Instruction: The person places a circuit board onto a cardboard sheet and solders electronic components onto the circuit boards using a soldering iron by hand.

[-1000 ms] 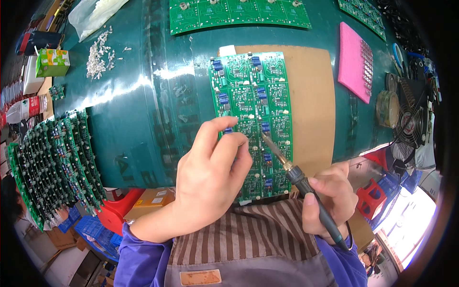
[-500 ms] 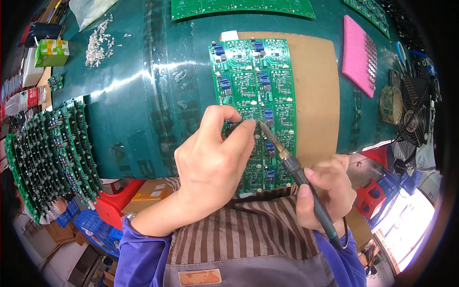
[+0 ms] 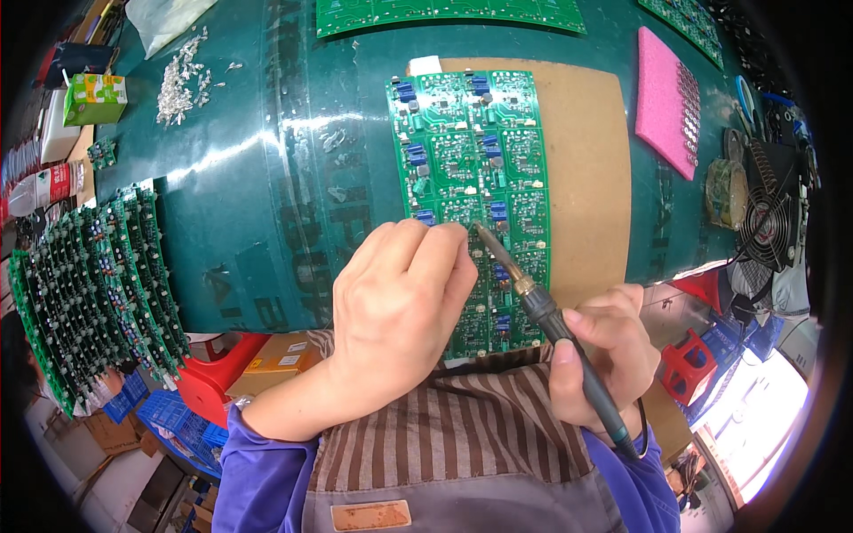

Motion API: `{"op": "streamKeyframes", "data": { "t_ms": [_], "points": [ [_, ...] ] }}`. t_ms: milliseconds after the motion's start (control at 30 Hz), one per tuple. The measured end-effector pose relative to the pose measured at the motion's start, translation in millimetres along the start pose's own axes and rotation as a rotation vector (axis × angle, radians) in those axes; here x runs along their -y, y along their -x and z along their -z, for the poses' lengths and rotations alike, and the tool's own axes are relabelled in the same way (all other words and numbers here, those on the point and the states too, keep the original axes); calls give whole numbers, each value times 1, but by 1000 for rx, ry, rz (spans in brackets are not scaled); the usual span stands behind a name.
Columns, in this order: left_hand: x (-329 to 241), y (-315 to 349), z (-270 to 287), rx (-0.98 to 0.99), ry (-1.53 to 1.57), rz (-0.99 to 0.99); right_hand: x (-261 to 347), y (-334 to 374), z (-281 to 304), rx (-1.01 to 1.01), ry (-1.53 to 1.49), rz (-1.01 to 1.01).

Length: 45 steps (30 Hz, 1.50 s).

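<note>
A green circuit board panel [image 3: 449, 138] with blue and white components lies on a brown sheet [image 3: 586, 178] in front of me. My right hand [image 3: 617, 346] grips a soldering iron [image 3: 544, 311] by its dark handle. The iron's tip points up and left, at the middle of the panel. Just left of that tip, my left hand [image 3: 395, 306] is closed over the panel, its fingers curled and pressed together. Whatever it may be pinching is hidden behind the fingers.
At left stands a row of upright circuit boards [image 3: 98, 284]. Small pale parts [image 3: 182, 80] lie piled at the far left. A pink foam sheet [image 3: 662, 102] lies at the right, near a black fan [image 3: 766, 226]. Another green panel [image 3: 449, 13] lies at the far edge.
My left hand's raised, spread index finger has come down and curled in with the others. The iron's tip has shifted very slightly left.
</note>
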State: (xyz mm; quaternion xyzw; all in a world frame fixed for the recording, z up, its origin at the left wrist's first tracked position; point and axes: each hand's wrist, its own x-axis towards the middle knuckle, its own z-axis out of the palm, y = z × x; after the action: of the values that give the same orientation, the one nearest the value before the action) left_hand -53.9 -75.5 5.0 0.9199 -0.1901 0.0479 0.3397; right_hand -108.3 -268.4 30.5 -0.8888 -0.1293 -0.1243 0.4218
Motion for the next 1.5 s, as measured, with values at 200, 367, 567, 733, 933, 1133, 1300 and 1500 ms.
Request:
{"op": "streamKeyframes", "data": {
  "t_ms": [200, 367, 567, 733, 933, 1133, 1300, 1500],
  "points": [
    [-4, -3, 0, -15, -25, 45, -2, -1, 1, 8, -39, -7],
    [-7, -6, 5, 21, 0, -3, -5, 8, 15, -27, -25, -38],
    [-20, -4, 17, 38, -6, 124, -40, 42, 58, -440, 147, -337],
    [-29, 2, 21, -4, 38, 230, -110, 53, 100, -863, 538, -317],
    [-32, 7, 21, 55, -52, 92, -104, 51, 96, -746, 497, -352],
    [-21, 19, 13, 75, -54, -37, -23, 55, 35, -398, -3, -167],
    [-19, 27, 12, 96, -87, -9, 5, 48, 9, -96, -134, 15],
    [-16, 33, 11, 74, -75, -47, 6, 49, 5, -75, -117, 22]
  ]
}}
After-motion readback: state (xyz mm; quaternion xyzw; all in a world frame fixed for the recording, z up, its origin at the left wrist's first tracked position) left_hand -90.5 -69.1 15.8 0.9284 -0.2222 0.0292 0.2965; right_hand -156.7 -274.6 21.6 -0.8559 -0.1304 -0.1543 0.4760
